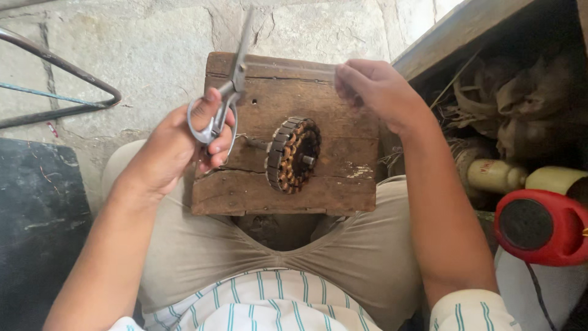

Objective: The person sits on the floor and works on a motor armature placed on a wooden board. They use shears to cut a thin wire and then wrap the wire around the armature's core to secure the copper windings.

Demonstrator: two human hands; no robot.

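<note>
Left hand (174, 144) gripping steel scissors (228, 92), right hand (373, 89) pinching thin clear strip (288, 66) between them, above copper-wound round stator (293, 154) on worn wooden block (331, 184).

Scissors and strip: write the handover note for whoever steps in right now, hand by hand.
Left hand: fingers through the loops of the scissors, blades pointing up at the strip.
Right hand: pinches one end of a thin clear strip, stretched flat toward the blades.
Coil: copper-wound ring standing on edge on the wooden block across the lap, touched by neither hand.
Done: strip lined up at the blades.
Left: the cut does not look made yet; coil untouched.
</note>
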